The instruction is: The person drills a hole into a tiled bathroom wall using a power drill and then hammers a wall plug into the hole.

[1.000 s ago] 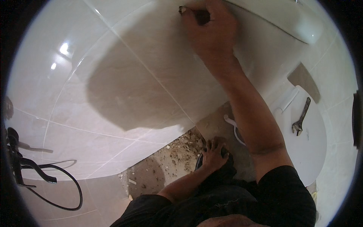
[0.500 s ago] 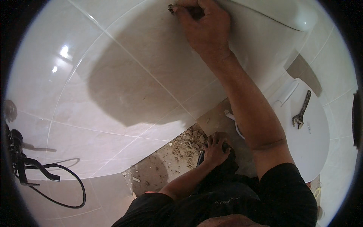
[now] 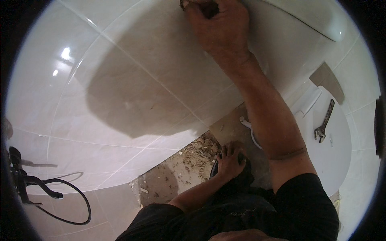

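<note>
My right hand point(image 3: 223, 28) reaches up to the tiled wall point(image 3: 132, 80), its fingers closed in a pinch. A small dark metal-looking piece point(image 3: 182, 5) shows at the fingertips, partly cut off by the view's top edge. I cannot make out its exact kind, nor whether it is fixed to the wall. Lower down, my left hand point(image 3: 230, 164) rests over my dark-clothed knee with its fingers apart, holding nothing. To the right of my right forearm, an adjustable wrench point(image 3: 323, 121) lies on the white toilet lid point(image 3: 337, 160).
The white toilet tank point(image 3: 297, 32) stands at the upper right. A black shower fixture with a hose point(image 3: 86, 205) is at the left wall. Broken rubble point(image 3: 197, 160) covers a strip of floor along the wall's foot. A white pipe end point(image 3: 243, 120) sticks out beside the toilet.
The view has shifted slightly, so my right hand and the small piece sit nearer the top edge. My right hand keeps its pinch; my left hand stays on the knee.
</note>
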`<state>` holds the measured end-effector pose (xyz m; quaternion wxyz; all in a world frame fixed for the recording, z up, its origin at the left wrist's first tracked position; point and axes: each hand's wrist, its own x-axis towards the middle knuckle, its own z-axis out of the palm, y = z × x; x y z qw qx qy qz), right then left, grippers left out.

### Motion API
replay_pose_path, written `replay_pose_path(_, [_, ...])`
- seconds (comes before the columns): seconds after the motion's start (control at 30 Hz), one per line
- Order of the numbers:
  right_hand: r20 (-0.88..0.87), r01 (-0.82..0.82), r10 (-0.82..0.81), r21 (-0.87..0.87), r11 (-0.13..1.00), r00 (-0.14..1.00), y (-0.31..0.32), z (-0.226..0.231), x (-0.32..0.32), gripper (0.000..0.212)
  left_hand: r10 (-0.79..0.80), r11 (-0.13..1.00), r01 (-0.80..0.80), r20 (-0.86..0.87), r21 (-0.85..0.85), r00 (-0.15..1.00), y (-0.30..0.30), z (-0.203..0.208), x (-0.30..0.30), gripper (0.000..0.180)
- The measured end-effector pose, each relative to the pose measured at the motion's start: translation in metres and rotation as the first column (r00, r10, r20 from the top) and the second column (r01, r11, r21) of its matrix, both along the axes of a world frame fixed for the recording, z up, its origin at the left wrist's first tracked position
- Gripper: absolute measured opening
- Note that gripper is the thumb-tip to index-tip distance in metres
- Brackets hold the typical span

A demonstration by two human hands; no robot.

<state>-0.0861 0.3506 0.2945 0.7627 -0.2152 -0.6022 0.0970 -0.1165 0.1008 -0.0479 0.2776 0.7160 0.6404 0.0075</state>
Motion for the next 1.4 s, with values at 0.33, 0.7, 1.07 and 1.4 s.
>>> replay_pose_path(0.33, [0.021,0.125,-0.124,-0.017,0.992,0.992,-0.012,-0.020,0.021,0.012,0.008,0.990,-0.008,0.003,0.137,1.000,0.000,-0.003,0.015,0.062])
replay_pose_path(0.7, [0.222,0.045,0.346,-0.891,0.452,0.912,-0.311,-0.272,0.154,0.013,-0.117,0.124,-0.274,0.288,0.954,0.950,0.133,0.268,-0.066,0.004])
replay_pose_path(1.07, [0.318,0.254,0.225,-0.928,0.274,0.921,-0.397,-0.283,0.238,0.013,0.449,-0.064,0.126,-0.084,0.990,0.890,0.252,0.387,-0.059,0.026])
replay_pose_path(1.4, [0.338,0.254,0.091,-0.835,0.488,0.937,-0.403,-0.238,0.239,0.006,0.553,0.130,-0.061,-0.021,0.990,0.833,0.221,0.388,-0.062,0.025])
